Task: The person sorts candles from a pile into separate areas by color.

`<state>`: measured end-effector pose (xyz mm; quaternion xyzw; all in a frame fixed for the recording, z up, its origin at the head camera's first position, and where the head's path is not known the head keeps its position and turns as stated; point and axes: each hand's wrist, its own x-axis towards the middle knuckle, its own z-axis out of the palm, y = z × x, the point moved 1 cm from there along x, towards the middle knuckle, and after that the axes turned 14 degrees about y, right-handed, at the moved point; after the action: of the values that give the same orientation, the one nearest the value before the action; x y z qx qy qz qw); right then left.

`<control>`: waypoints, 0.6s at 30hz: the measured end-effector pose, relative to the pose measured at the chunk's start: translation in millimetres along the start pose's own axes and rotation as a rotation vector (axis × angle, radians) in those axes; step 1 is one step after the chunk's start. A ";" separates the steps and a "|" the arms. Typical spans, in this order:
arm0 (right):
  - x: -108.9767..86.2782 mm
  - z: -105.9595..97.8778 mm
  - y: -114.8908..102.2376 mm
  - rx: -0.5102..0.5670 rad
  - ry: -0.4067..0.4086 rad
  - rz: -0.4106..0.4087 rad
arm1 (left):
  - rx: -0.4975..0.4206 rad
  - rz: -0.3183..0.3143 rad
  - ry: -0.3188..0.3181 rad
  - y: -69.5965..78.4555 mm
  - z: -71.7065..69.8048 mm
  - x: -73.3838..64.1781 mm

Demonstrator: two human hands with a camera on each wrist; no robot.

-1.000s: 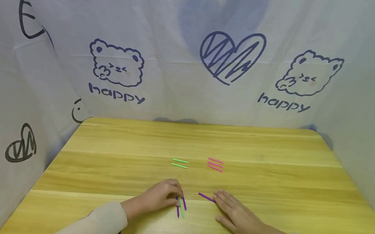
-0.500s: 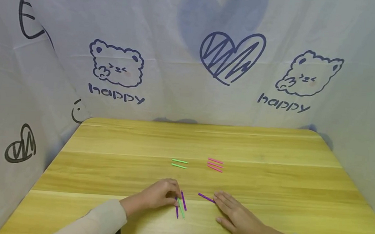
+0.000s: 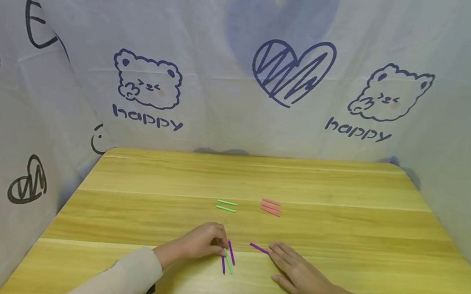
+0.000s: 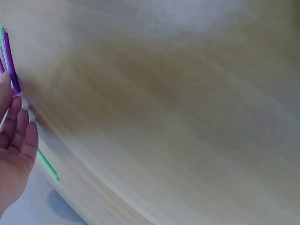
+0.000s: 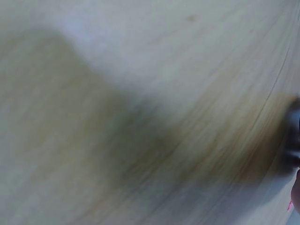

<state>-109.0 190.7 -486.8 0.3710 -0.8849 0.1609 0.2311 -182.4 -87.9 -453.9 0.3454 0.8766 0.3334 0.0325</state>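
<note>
In the head view my left hand (image 3: 206, 241) is low over the table, thumb and fingertips curled at the upper ends of a thin purple stick (image 3: 223, 265) and a thin green stick (image 3: 229, 265). The left wrist view has the purple stick (image 4: 11, 61) with its end between thumb and fingertip, pinched there. Just right of them lies another purple stick (image 3: 231, 253). My right hand (image 3: 300, 274) rests on the table with fingers extended, fingertips at the end of a slanted purple stick (image 3: 259, 248). Only a sliver of that hand shows in the right wrist view.
Farther back on the wooden table (image 3: 339, 186), two green sticks (image 3: 226, 205) lie side by side. To their right are three pink sticks (image 3: 271, 207) in a row. A white cloth (image 3: 218, 100) with drawings hangs behind the table and along its sides.
My left hand has shifted slightly, and its thumb now covers more of the upper ends of the purple and green sticks. My right hand stays nearly still.
</note>
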 end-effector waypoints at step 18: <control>-0.2 -0.4 -0.6 -0.002 -0.018 0.011 | -0.033 -0.016 -0.057 -1.0 -2.4 1.1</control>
<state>-108.3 190.7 -486.5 0.3675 -0.8890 0.1581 0.2228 -184.5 -89.1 -452.4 0.3471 0.8724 0.3377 0.0661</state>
